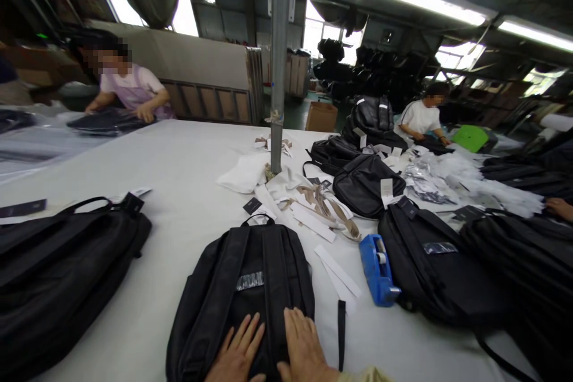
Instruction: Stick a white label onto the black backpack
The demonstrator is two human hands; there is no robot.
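Observation:
A black backpack (244, 286) lies strap-side up on the white table (179, 191) right in front of me. My left hand (237, 352) rests flat on its lower back panel, fingers spread. My right hand (302, 349) presses flat beside it on the bag's right shoulder strap. Neither hand grips anything. A blue tape dispenser (378, 268) lies just right of the bag, with white paper strips (338, 268) between them.
More black backpacks lie at left (58, 268) and right (434, 262). A steel pole (278, 59) rises mid-table amid paper scraps. A person in pink (129, 92) works at far left, another in white (423, 116) at far right. A hand (559, 208) shows at the right edge.

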